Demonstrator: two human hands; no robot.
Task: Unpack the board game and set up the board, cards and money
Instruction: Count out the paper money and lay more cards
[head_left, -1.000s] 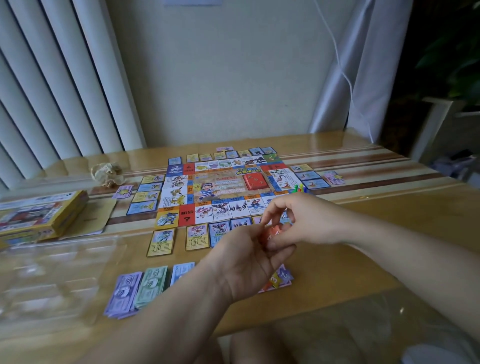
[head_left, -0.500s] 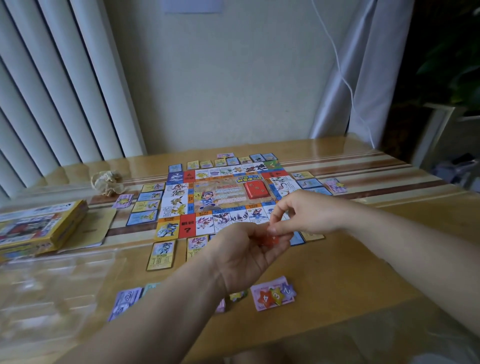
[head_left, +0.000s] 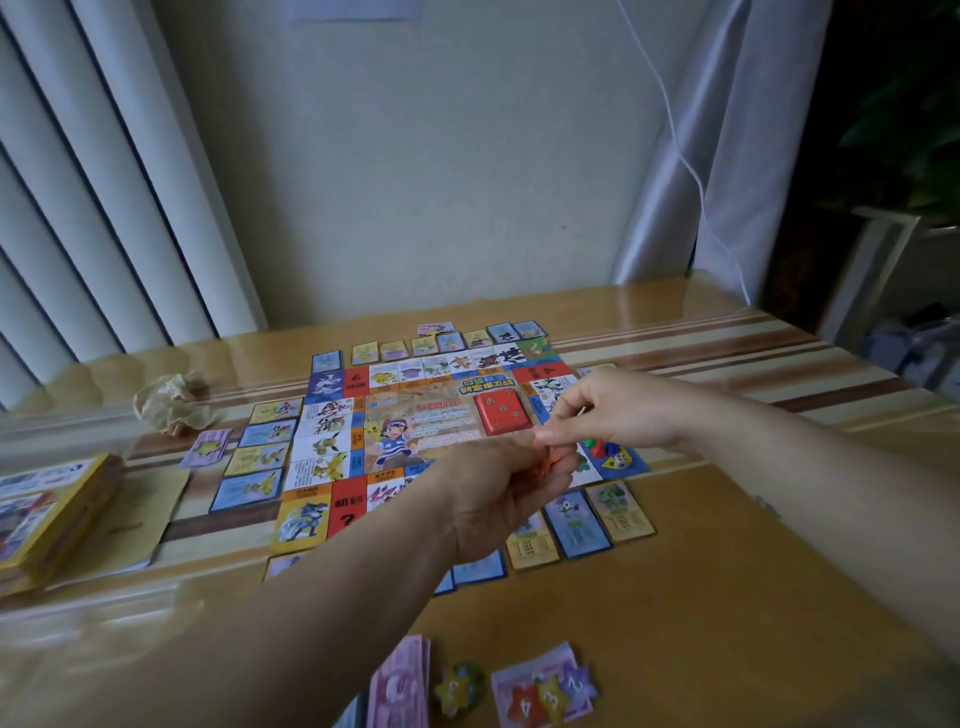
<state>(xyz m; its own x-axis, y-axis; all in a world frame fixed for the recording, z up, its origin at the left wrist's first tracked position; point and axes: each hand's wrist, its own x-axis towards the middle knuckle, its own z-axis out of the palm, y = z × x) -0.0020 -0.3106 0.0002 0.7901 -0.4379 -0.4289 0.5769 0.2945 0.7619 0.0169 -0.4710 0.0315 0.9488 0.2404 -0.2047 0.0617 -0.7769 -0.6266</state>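
Wooden table (head_left: 727, 597) carrying the laid-out board (head_left: 415, 415); above its near right corner, left hand (head_left: 493, 499) cupped round orange bits (head_left: 558, 460), right hand (head_left: 618, 410) pinching one from the right, pawns (head_left: 597, 446) just beyond

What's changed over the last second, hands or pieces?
Both hands moved slightly forward over the near edge of the game board. The left hand still holds small orange pieces, and the right hand still pinches at them. Nothing was released. The red card deck and pawns stayed put.
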